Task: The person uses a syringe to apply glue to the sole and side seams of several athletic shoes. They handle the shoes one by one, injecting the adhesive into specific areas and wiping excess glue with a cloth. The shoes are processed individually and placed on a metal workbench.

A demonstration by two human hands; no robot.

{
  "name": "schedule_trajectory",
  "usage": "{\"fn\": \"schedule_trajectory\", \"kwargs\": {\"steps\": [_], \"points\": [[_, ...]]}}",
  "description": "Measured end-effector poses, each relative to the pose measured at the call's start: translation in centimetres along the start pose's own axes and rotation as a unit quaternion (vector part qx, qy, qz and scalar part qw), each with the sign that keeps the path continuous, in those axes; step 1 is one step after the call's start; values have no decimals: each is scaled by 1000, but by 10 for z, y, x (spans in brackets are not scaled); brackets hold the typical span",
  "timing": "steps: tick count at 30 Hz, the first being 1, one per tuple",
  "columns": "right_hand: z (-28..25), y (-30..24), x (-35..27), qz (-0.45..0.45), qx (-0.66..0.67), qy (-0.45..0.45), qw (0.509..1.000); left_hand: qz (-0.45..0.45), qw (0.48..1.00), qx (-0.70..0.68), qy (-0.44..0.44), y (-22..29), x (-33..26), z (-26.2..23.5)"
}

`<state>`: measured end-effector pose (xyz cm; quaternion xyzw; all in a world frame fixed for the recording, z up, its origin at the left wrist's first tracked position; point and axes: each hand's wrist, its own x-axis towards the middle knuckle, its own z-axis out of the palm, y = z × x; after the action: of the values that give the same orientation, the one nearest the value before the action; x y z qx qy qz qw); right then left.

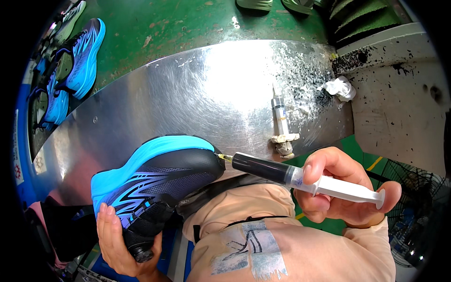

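Note:
My left hand [123,239] is wrapped round the laced, collar end of a black and bright-blue running shoe [162,171]. The shoe is tilted on its side, its blue midsole turned away from me and its black toe pointing right. My right hand [345,183] grips a syringe [260,169] filled with dark liquid, fingers around the barrel and thumb against the white plunger's end. The syringe's yellowish needle tip meets the shoe's toe, near the edge where upper and sole join; whether it touches is too fine to tell.
A second syringe [280,117] lies on the shiny metal table [188,94], near dark paint specks and a crumpled white tissue [340,88]. More blue shoes [84,61] stand at the left. A stained pale panel [399,98] rises at the right, above a black wire basket [416,207].

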<state>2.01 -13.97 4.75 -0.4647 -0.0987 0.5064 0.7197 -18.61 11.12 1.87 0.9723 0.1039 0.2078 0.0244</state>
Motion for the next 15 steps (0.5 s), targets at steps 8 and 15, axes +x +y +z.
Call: {"fn": "schedule_trajectory", "kwargs": {"steps": [8, 15], "points": [[23, -9, -6, 37, -50, 60, 996, -5, 1000, -1, -5, -2, 0, -1], [2, 20, -12, -113, -108, -50, 986, -11, 1000, 1, 1, 6, 13, -1]]}}
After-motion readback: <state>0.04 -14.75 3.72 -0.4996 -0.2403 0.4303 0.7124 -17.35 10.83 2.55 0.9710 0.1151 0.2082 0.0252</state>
